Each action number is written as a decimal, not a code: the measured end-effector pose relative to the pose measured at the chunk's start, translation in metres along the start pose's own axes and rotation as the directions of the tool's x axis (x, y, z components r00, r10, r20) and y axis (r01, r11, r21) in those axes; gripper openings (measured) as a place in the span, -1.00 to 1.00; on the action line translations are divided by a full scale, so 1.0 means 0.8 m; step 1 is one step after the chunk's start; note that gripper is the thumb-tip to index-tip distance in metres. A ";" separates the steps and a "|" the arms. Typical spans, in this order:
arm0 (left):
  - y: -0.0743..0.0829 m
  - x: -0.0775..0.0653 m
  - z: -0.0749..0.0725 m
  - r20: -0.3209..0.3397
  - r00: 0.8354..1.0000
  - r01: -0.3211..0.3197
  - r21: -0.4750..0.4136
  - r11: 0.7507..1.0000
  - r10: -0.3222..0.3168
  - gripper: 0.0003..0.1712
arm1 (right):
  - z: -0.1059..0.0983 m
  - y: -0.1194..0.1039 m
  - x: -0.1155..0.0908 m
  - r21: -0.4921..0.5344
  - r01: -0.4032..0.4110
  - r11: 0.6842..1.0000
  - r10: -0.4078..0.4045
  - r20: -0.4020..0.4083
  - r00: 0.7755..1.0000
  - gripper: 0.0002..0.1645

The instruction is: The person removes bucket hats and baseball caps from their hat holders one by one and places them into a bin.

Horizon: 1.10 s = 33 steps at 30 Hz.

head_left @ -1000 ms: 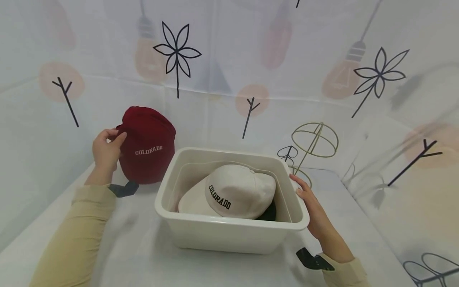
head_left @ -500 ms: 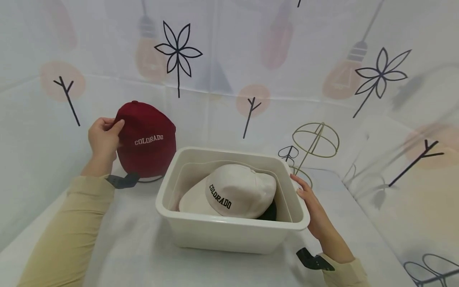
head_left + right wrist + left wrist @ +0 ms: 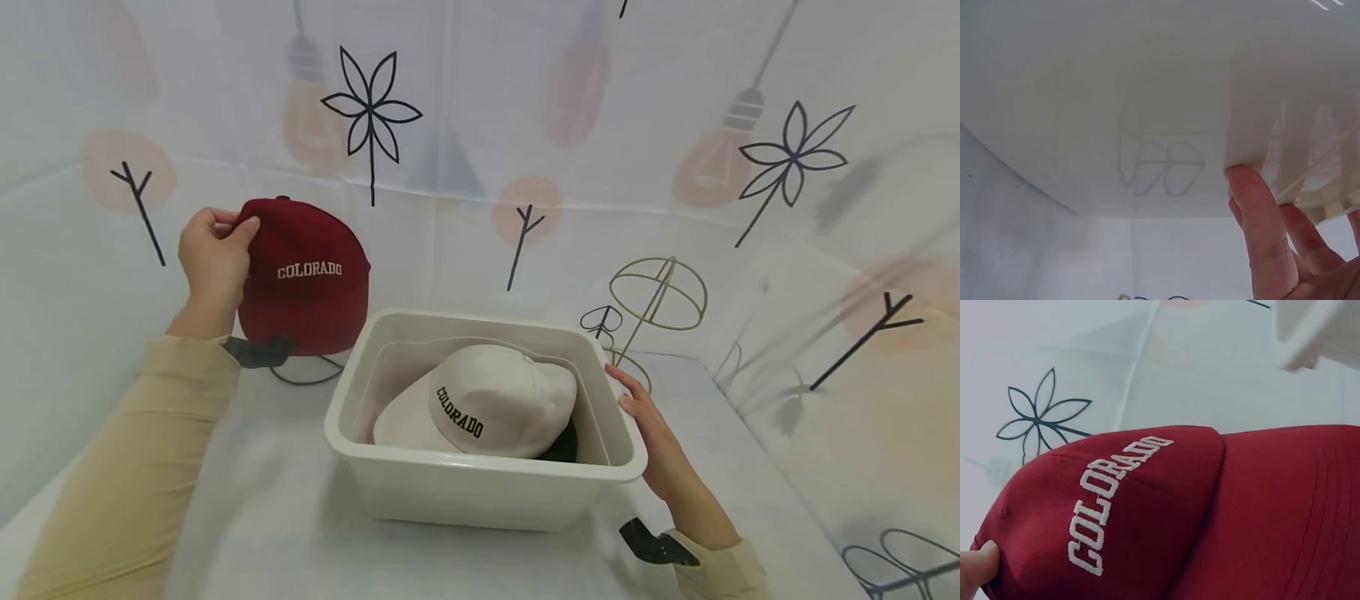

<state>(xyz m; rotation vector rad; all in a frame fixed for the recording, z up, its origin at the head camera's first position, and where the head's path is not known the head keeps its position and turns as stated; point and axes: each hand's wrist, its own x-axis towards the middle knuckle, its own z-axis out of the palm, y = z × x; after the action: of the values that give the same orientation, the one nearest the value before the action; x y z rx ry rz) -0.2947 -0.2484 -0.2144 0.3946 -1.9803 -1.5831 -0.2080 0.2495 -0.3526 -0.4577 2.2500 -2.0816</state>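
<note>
A red baseball cap point(image 3: 303, 292) marked COLORADO is pinched at its upper left edge by my left hand point(image 3: 216, 258). It hangs upright, bill down, left of the tub. In the left wrist view, the red cap point(image 3: 1147, 506) fills the lower half, with my thumb point(image 3: 982, 565) on its edge. A cream plastic tub point(image 3: 480, 496) holds a white COLORADO cap point(image 3: 498, 400) and a dark item point(image 3: 561, 446) partly hidden under it. My right hand point(image 3: 660, 442) touches the tub's right side; in the right wrist view its fingers point(image 3: 1263, 231) lie extended against the wall.
A dark wire ring point(image 3: 307, 382) lies on the white table point(image 3: 270, 483) below the red cap. A gold wire stand point(image 3: 660, 292) with a domed top rises behind the tub's right end. Patterned white cloth point(image 3: 465, 108) forms the back wall.
My left hand has raised the red cap, its bill has come into fuller view, and the wire ring beneath has been uncovered. My right hand and the tub have stayed put.
</note>
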 end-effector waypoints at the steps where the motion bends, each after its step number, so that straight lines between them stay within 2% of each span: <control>1: 0.004 0.000 0.001 -0.009 1.000 -0.010 -0.005 1.000 0.010 -0.89 | 0.000 0.000 0.000 0.001 0.000 1.000 0.000 0.000 1.000 -0.45; 5: 0.014 0.003 0.005 -0.041 0.999 -0.021 -0.030 0.999 0.020 -0.89 | 0.000 0.001 0.001 0.003 0.005 1.000 -0.005 0.006 1.000 -0.45; 11: 0.019 0.007 0.014 -0.079 0.997 -0.019 0.017 1.000 0.020 -0.91 | -0.001 0.000 0.000 0.005 0.001 1.000 -0.001 0.007 1.000 -0.45; 16: 0.033 0.018 0.017 -0.069 0.997 0.028 0.061 0.998 -0.024 -0.89 | -0.001 0.000 0.000 -0.003 -0.005 1.000 0.005 -0.003 1.000 -0.44; 19: 0.045 0.025 0.017 -0.057 0.996 0.071 0.019 0.997 -0.070 -0.89 | -0.001 0.000 0.000 -0.005 -0.007 1.000 0.007 -0.007 1.000 -0.44; 23: 0.061 0.028 0.021 -0.067 0.991 0.112 -0.094 0.989 -0.119 -0.85 | 0.000 -0.001 0.000 -0.005 -0.004 1.000 0.004 -0.009 1.000 -0.44; 27: 0.070 0.027 0.028 -0.105 0.988 0.096 -0.183 0.978 -0.117 -0.81 | -0.001 -0.001 -0.001 -0.001 0.000 1.000 0.000 -0.013 1.000 -0.45; 33: 0.070 0.024 0.035 -0.160 0.985 0.030 -0.173 0.985 -0.058 -0.82 | -0.002 0.000 0.000 0.006 0.001 1.000 -0.001 -0.005 1.000 -0.46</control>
<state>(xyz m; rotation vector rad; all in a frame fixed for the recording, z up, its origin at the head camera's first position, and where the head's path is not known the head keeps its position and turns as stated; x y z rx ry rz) -0.3199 -0.2223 -0.1602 0.4876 -1.7096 -1.6751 -0.2083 0.2511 -0.3522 -0.4535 2.2457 -2.0919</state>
